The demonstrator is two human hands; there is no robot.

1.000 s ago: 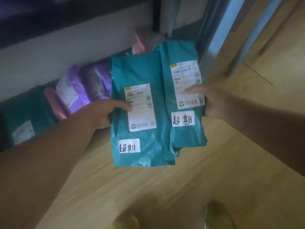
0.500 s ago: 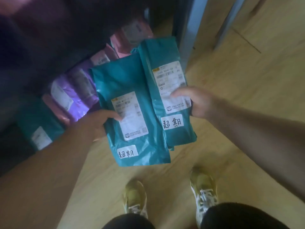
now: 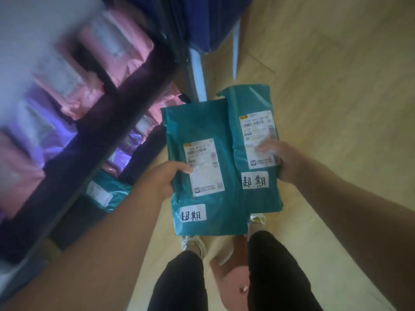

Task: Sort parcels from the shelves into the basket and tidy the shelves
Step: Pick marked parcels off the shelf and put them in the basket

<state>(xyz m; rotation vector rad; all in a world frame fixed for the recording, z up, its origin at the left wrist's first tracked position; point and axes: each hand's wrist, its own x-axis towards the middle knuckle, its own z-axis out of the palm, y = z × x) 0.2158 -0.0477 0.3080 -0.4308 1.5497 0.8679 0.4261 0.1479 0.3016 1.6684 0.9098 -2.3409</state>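
Teal parcels (image 3: 202, 122), gripped by left hand (image 3: 157, 182) and right hand (image 3: 285, 160) fingers (image 3: 267, 147), have come clear of the shelf (image 3: 116, 102), ready for the basket.

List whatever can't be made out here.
Head view:
Shelf parcels: motion-blurred, labels unreadable.
Label on the right teal parcel: print too small, partly under the right hand.
Pink object on floor: half hidden by the legs, unidentifiable.
Left hand: fingers behind the left teal parcel.

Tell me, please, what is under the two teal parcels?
Wooden floor shows around them; the left shoe peeks from below the left parcel, the right shoe below the right parcel. The rest of both shoes is covered.
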